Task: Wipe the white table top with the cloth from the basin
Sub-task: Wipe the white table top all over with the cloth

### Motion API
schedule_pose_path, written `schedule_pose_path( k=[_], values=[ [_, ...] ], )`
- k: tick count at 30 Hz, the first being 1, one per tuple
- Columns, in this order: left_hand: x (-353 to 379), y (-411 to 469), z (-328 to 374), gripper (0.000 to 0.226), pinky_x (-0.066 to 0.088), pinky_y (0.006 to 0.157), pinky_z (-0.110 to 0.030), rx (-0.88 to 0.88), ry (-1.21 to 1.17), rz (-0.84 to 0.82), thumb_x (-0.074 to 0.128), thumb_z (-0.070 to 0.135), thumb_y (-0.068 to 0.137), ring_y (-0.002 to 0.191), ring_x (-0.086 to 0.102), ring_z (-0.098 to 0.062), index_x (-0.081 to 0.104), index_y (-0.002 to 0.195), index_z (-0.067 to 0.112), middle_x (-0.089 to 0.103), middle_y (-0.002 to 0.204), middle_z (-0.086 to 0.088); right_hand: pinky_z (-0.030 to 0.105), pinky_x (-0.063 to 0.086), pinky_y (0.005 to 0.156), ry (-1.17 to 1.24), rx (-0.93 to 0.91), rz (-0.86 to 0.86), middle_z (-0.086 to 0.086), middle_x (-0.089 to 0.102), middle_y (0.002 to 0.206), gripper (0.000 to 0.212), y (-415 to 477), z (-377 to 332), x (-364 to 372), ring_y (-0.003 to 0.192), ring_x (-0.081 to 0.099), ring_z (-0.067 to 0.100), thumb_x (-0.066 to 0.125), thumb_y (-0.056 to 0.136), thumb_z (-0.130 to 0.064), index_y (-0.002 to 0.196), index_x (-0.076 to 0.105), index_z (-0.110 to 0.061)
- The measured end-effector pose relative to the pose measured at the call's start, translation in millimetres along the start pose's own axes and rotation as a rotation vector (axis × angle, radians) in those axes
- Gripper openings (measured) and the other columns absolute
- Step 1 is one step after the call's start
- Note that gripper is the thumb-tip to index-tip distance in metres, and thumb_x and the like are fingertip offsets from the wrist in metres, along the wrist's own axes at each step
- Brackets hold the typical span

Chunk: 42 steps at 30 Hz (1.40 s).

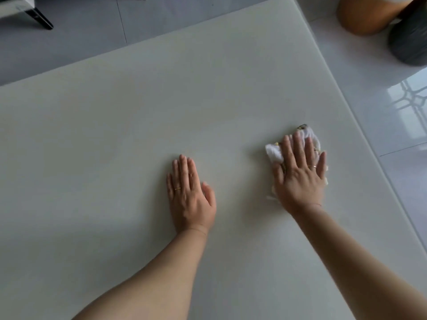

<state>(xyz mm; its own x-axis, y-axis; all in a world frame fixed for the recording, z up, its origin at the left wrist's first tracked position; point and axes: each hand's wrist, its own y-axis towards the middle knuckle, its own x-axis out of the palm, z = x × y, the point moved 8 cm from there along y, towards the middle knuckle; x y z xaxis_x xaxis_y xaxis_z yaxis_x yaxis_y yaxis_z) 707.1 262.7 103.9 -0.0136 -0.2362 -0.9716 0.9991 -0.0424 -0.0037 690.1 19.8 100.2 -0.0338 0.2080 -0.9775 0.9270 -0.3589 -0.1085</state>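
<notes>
White table top (143,107) fills most of view; glossy tiled floor (381,107) seen beyond its rt edge, w/ an orange stool (367,15) and a grey stool (409,42) at top rt. Left hand (190,196) is laid flat on the top, fingers straight, nothing held. Right hand (300,174) is pressed flat, fingers straight, on the white cloth (275,153), bunched beneath it near rt edge.

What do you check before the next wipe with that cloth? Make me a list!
1. The cloth sits under the right hand, flat fingers pressing it: ok.
2. The left hand lies flat on the table top, off the cloth: ok.
3. The cloth is fully on the table top, short of its right edge: ok.
4. The cloth is damp enough: cannot tell.
5. The basin is near for rinsing: cannot tell, not in view.
</notes>
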Motion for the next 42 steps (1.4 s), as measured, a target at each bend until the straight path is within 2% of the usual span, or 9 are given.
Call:
schedule_pose_path(
  k=[3,9,14,18,24,29,34,40,42],
  values=[
    [0,0,1,0.061,0.025,0.113,-0.048,0.015,-0.003,0.012,0.035,0.024,0.085,0.138,0.033,-0.035,0.041,0.139,-0.001,0.036,0.149,-0.017,0.047,-0.003,0.116,0.047,0.083,0.012,0.002,0.003,0.157,0.064,-31,-37,11,0.146,0.0,0.021,0.023,0.091,-0.046,0.149,0.019,-0.021],
    [1,-1,0,0.062,0.023,0.114,-0.047,0.009,-0.011,0.034,0.032,0.026,0.085,0.14,0.031,-0.034,0.04,0.14,-0.001,0.035,0.15,-0.017,0.05,0.014,0.115,0.006,-0.52,-0.047,0.003,0.021,0.156,0.056,-88,-62,21,0.145,0.014,0.024,0.036,0.095,-0.043,0.146,0.031,-0.021],
    [2,-2,-1,0.064,0.02,0.115,-0.046,-0.002,-0.007,0.047,0.029,0.028,0.085,0.141,0.029,-0.032,0.039,0.141,0.001,0.033,0.151,-0.016,0.046,0.005,0.117,-0.022,-0.176,-0.038,0.0,0.012,0.157,0.06,-59,32,1,0.145,0.006,0.018,0.026,0.093,-0.045,0.148,0.025,-0.023],
    [3,-2,-1,0.063,0.017,0.116,-0.045,-0.019,0.0,0.051,0.031,0.027,0.085,0.142,0.025,-0.031,0.037,0.142,0.003,0.03,0.153,-0.015,0.047,-0.001,0.117,0.037,0.008,-0.015,0.002,0.003,0.158,0.065,-96,12,10,0.145,-0.004,0.02,0.023,0.09,-0.046,0.149,0.018,-0.021],
    [-1,-6,-1,0.063,0.007,0.118,-0.045,-0.027,0.081,0.071,0.034,0.026,0.087,0.144,0.019,-0.03,0.027,0.148,0.01,0.02,0.157,-0.011,0.05,0.015,0.115,0.016,-0.575,-0.067,0.002,0.02,0.156,0.057,-173,-14,23,0.145,0.012,0.023,0.039,0.094,-0.043,0.147,0.031,-0.023],
    [0,-9,2,0.062,0.0,0.118,-0.048,-0.044,0.169,0.02,0.036,0.026,0.094,0.147,0.006,-0.028,0.016,0.15,0.008,0.008,0.159,-0.012,0.047,0.011,0.116,-0.018,-0.279,-0.028,0.002,0.021,0.156,0.059,-135,64,1,0.145,0.013,0.02,0.032,0.092,-0.044,0.147,0.03,-0.022],
    [-6,-79,41,0.061,0.006,0.117,-0.046,0.014,0.045,0.038,0.036,0.032,0.095,0.145,0.014,-0.03,0.023,0.148,0.006,0.015,0.158,-0.014,0.045,-0.003,0.117,0.027,0.032,-0.014,0.001,0.007,0.159,0.062,-163,56,9,0.146,0.0,0.019,0.019,0.092,-0.047,0.149,0.017,-0.024],
    [18,-211,78,0.057,0.021,0.115,-0.047,0.058,-0.069,-0.056,0.031,0.033,0.095,0.141,0.029,-0.031,0.035,0.144,0.003,0.029,0.153,-0.015,0.05,0.017,0.115,0.036,-0.491,-0.053,0.002,0.026,0.154,0.054,-227,40,12,0.144,0.018,0.024,0.038,0.095,-0.043,0.145,0.035,-0.021],
    [21,-216,75,0.058,0.021,0.114,-0.046,0.041,-0.036,-0.051,0.032,0.035,0.095,0.141,0.029,-0.031,0.036,0.143,0.003,0.031,0.152,-0.015,0.052,0.02,0.113,0.005,-0.521,-0.039,0.003,0.026,0.154,0.055,-220,64,6,0.144,0.019,0.024,0.039,0.095,-0.043,0.145,0.035,-0.021]
  ],
)
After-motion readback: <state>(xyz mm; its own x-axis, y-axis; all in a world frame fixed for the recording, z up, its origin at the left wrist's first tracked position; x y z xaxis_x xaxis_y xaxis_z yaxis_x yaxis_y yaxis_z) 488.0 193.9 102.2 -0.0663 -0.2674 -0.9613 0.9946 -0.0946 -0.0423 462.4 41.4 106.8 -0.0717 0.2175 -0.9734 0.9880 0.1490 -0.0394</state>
